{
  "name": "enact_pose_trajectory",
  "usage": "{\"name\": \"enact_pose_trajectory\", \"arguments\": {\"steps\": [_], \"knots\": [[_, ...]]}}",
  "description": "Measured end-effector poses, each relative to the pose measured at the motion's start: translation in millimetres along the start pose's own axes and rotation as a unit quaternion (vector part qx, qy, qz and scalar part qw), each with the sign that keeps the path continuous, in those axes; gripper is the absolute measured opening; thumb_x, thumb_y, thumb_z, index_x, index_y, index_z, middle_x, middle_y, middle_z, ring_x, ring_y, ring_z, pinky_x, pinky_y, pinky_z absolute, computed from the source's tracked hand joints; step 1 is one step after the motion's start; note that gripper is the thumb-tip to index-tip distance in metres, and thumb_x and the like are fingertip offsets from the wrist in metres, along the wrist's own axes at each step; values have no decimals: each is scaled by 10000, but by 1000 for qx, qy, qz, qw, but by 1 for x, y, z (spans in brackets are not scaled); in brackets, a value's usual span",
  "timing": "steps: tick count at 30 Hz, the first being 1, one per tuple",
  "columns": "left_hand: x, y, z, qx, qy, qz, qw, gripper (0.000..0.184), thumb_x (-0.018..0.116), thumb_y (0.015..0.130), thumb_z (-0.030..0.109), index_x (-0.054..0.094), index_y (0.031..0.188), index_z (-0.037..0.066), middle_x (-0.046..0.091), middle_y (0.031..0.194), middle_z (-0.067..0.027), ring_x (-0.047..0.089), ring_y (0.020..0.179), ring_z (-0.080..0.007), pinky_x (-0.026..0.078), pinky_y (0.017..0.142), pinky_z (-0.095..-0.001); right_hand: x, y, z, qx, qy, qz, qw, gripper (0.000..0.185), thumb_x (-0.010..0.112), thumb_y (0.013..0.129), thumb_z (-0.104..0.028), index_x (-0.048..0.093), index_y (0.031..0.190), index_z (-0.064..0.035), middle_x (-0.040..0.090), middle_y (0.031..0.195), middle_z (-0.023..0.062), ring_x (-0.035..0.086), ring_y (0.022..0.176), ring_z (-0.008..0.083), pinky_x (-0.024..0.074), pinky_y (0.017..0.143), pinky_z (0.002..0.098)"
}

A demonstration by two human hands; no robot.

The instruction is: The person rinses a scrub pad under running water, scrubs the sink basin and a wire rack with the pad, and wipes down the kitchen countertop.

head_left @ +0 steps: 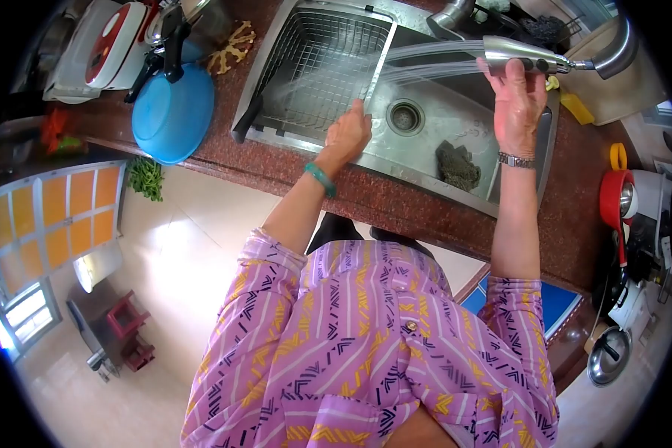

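My right hand (519, 108) is wrapped round the metal spray head (511, 56) of the faucet, and water streams from it toward the left. My left hand (347, 134) is closed at the front edge of the sink (384, 160), with a finger toward the wire basket (306, 89); what it grips, if anything, is too hidden to tell. The basket sits in the left part of the sink. A dark scouring pad (458, 166) lies on the sink bottom, right of the drain (405, 117).
A blue basin (173, 112) stands on the counter left of the sink, near a red and white appliance (119, 45). A yellow sponge (576, 109) and a red-handled ladle (617, 198) are at the right. Green leaves (145, 178) show below the counter edge.
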State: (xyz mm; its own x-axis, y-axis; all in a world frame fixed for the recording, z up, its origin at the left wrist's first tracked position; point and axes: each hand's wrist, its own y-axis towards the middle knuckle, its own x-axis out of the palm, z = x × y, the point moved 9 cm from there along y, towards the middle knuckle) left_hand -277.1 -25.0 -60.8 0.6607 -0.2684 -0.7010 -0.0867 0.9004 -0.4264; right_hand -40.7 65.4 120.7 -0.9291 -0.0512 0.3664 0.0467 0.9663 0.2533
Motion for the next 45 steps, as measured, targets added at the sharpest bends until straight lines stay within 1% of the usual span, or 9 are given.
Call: {"name": "enact_pose_trajectory", "arguments": {"steps": [8, 12, 14, 18, 20, 26, 30, 32, 45], "knots": [[1, 4, -1, 44, -9, 37, 998, 308, 456, 898, 282, 395, 1045, 18, 591, 891, -307, 544, 868, -501, 406, 770, -568, 3, 13, 4, -27, 13, 26, 999, 198, 590, 884, -87, 512, 1063, -58, 574, 1033, 60, 565, 993, 203, 441, 946, 546], [-2, 2, 2, 37, -4, 38, 999, 305, 453, 899, 283, 399, 1038, 16, 591, 895, -307, 545, 870, -500, 408, 774, -566, 4, 20, -2, -44, 10, 63, 997, 256, 591, 872, -38, 511, 1111, -81, 558, 1031, 36, 544, 994, 175, 455, 938, 532], [-2, 2, -1, 7, 2, -1, 1000, 317, 430, 904, 277, 411, 1067, 6, 592, 1003, -284, 548, 932, -482, 414, 824, -538, 6, 23, -2, -62, -2, 73, 995, 308, 601, 862, -31, 496, 1147, -85, 561, 1044, 31, 544, 995, 177, 467, 925, 518], [1, 3, -2, 10, 6, 1, 1000, 313, 427, 906, 280, 411, 1067, 13, 593, 993, -288, 554, 924, -480, 421, 817, -539, -7, 26, -2, -74, -42, 93, 992, 345, 617, 855, -45, 483, 1171, -90, 563, 1055, 34, 541, 1009, 183, 469, 916, 492], [0, 3, -4, 0, 14, 2, 1000, 309, 428, 906, 284, 409, 1067, 22, 596, 981, -285, 562, 912, -477, 430, 809, -539, -9, 23, -2, -73, -50, 87, 992, 414, 667, 823, -93, 445, 1172, -91, 557, 1045, 21, 523, 973, 137, 438, 871, 376], [3, 6, -6, 14, 21, 6, 1000, 319, 433, 903, 296, 396, 1082, 33, 601, 970, -274, 565, 902, -478, 436, 809, -539, -11, 18, -5, -77, -40, 70, 994, 373, 691, 798, -67, 490, 1111, -61, 574, 994, 20, 533, 925, 111, 453, 809, 283], [7, 9, -9, 18, 19, -2, 1000, 322, 432, 903, 302, 396, 1079, 35, 600, 973, -275, 565, 900, -479, 435, 809, -540, -9, 11, -10, -65, -31, 70, 995, 356, 698, 797, -80, 505, 1095, -59, 584, 979, 21, 542, 907, 115, 458, 805, 290], [7, 10, -9, 29, 7, 6, 1000, 323, 436, 901, 307, 402, 1074, 36, 598, 974, -276, 564, 894, -482, 436, 804, -541, -10, 7, -11, -51, -90, 75, 992, 239, 630, 863, -112, 535, 1077, -64, 587, 1016, 47, 568, 961, 170, 479, 877, 402], [1, 9, -6, 66, -19, 18, 997, 325, 468, 884, 277, 421, 1073, 16, 605, 921, -279, 569, 886, -460, 438, 789, -537, -6, 7, -15, -50, -110, 68, 990, 235, 643, 853, -122, 543, 1054, -56, 597, 1006, 55, 582, 931, 179, 491, 864, 410]]}}
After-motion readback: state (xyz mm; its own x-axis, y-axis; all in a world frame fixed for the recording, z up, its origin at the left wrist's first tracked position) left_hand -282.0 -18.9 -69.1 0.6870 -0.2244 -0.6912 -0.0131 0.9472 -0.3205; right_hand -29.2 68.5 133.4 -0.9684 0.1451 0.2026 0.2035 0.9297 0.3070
